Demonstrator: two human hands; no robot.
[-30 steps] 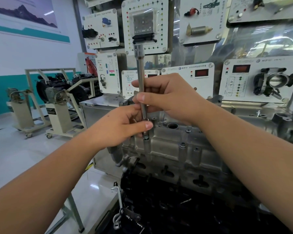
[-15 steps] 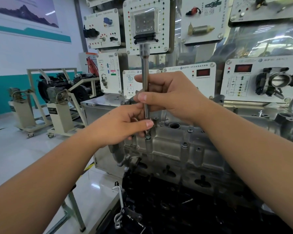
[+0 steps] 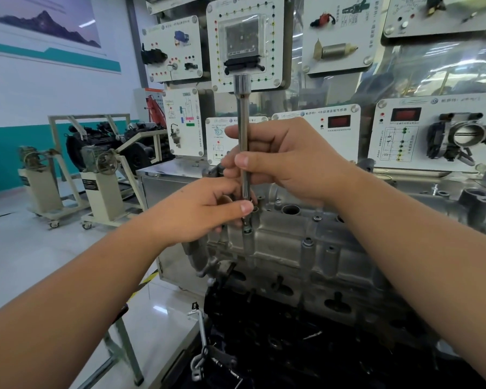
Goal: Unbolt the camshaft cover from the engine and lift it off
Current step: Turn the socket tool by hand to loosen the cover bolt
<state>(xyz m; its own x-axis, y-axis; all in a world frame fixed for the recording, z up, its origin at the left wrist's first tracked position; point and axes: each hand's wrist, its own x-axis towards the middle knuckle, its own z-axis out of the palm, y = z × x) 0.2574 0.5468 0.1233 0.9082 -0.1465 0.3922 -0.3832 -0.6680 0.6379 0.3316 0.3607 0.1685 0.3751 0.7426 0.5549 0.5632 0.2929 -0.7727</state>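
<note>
Head view: right hand (image 3: pixel 289 161) pinching upright extension bar (image 3: pixel 244 136) mid-shaft, thumb in front. Left hand (image 3: pixel 205 214), at seven o'clock from it, pinching bar's lower end over bolt (image 3: pixel 247 228). Camshaft cover (image 3: pixel 306 242) sitting bolted on engine (image 3: pixel 306 346), frame centre.

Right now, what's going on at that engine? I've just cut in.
A person is working a bolt on the camshaft cover with a long extension bar held upright. The right hand pinches the bar at mid-shaft, and the left hand grips its lower end, where the tip sits on a bolt boss at the cover's near edge. The cover sits on the engine, other bolts along it in place.
</note>
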